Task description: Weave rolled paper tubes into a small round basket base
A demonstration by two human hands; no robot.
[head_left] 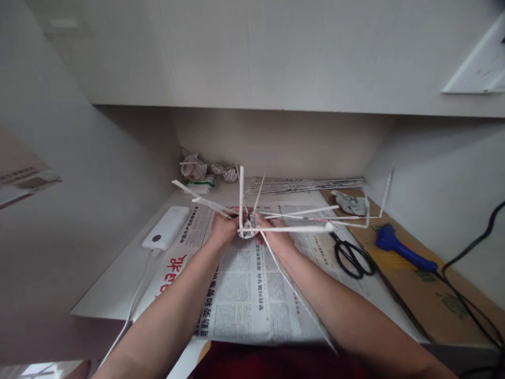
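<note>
The left hand (225, 227) and right hand (278, 235) grip the paper core (248, 235), apparently formed, while its projecting paper rods (242, 195) appear unwoven and the rod bundle (305, 185) unused.

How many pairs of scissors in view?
1. Black scissors with looped handles lie between the bare right hand and the blue pistol-shaped glue gun. No other pair shows; the arms could hide more.
</note>
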